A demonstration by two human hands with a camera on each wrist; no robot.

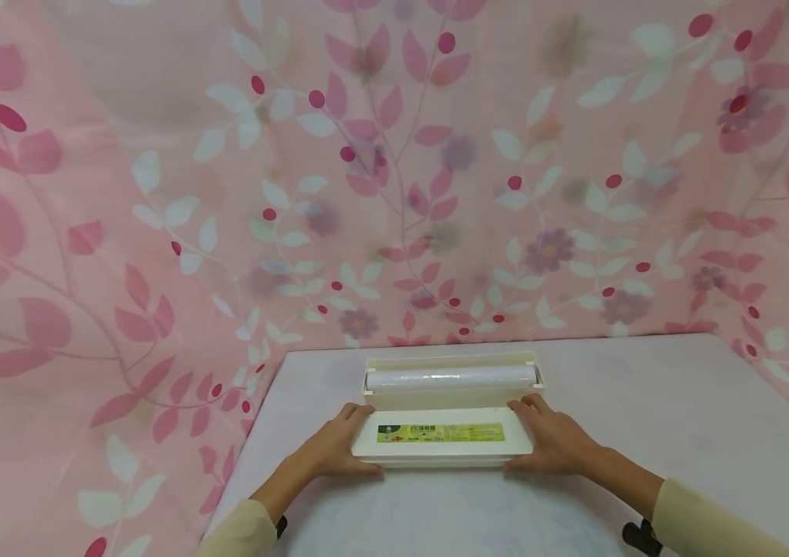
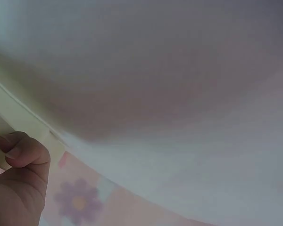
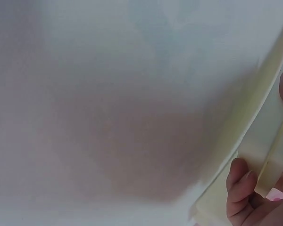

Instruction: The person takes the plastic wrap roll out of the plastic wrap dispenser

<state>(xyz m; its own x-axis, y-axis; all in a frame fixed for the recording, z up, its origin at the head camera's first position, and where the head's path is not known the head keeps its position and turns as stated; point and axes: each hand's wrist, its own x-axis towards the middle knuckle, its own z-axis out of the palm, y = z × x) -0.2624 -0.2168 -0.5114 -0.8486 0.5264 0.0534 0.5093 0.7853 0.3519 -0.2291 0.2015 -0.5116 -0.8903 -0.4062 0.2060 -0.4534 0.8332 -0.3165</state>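
A long white lid [image 1: 439, 450] with a green and yellow label [image 1: 440, 433] lies across the front in the head view. My left hand [image 1: 342, 442] grips its left end, thumb at the near edge and fingers at the far edge. On the opposite end, my right hand [image 1: 555, 441] holds it the same way. Just behind the lid stands a topless cream box [image 1: 450, 399] with a roll of cling film [image 1: 452, 377] in it. The right wrist view shows curled fingers [image 3: 239, 181] by the lid's end [image 3: 273, 160]. Bent fingers [image 2: 28, 153] show in the left wrist view.
A pale cloth-covered table [image 1: 659, 418] lies under everything. Its far edge meets a pink curtain [image 1: 394, 193] printed with leaves and flowers, which also hangs along both sides. The box stands close to that far edge.
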